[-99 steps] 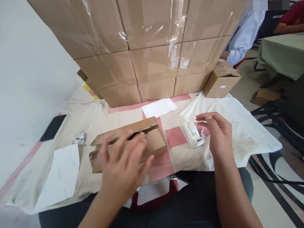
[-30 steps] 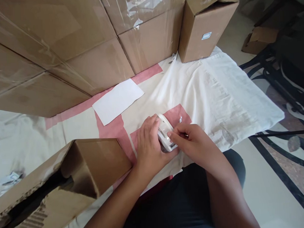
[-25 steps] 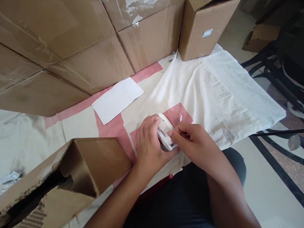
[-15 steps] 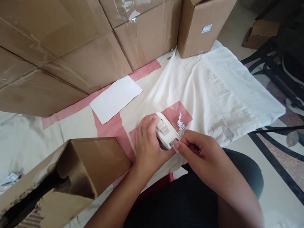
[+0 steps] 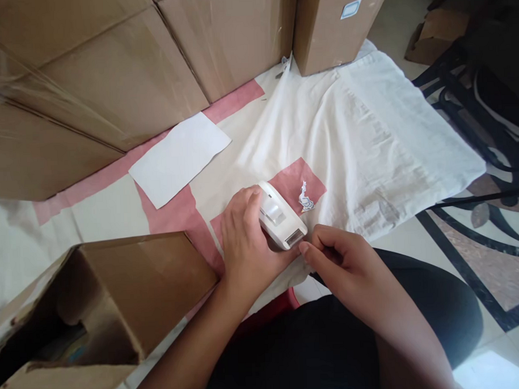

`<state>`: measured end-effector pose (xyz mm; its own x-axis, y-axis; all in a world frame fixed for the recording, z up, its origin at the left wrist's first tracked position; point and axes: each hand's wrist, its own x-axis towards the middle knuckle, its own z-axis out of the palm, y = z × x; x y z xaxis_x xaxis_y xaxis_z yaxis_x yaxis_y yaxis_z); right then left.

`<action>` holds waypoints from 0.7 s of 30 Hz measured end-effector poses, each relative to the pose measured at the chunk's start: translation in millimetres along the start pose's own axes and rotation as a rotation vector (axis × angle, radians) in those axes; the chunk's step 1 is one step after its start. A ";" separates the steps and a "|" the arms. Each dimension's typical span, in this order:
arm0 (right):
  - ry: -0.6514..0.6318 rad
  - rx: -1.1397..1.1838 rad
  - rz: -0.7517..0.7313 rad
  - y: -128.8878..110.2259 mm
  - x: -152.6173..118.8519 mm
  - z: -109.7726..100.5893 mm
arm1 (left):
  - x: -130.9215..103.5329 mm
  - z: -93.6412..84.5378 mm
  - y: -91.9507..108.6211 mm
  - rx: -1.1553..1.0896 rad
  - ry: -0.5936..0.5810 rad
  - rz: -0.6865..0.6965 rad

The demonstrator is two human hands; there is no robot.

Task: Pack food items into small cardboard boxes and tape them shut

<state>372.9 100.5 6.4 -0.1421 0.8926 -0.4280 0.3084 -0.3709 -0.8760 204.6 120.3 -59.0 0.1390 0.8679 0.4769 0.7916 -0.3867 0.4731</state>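
Note:
My left hand (image 5: 248, 234) is wrapped round a white, rounded handheld device (image 5: 286, 219) with a raised translucent window on its face. A small dark rectangular slot shows at the device's near end; its exact kind is unclear. Close beside that end, my right hand (image 5: 342, 257) has thumb and forefinger pinched together, the other fingers curled in. Whatever is in the pinch is too small or hidden to make out. Beyond the device, a small crumpled white scrap (image 5: 305, 197) with dark outlines lies on a red patch of the cloth.
A pink-patterned white cloth (image 5: 355, 146) lies beneath, with a white paper sheet (image 5: 179, 157) on it. Taped cartons (image 5: 237, 42) line the back, and another carton (image 5: 328, 33) stands at the back right. An open, torn cardboard box (image 5: 152, 277) is at the lower left.
My right hand has come away from the device's near end, where it held a thin clear-looking strip at the slot. That end is now uncovered. The view has shifted.

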 end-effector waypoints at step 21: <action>-0.115 -0.046 -0.026 11.4 7.4 -3.8 | -1.6 0.0 1.4 0.003 0.001 -0.025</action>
<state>379.0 103.8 -5.9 -0.2566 0.8652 -0.4307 0.3455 -0.3341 -0.8769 205.4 118.3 -59.1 0.1186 0.8769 0.4657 0.7963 -0.3642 0.4830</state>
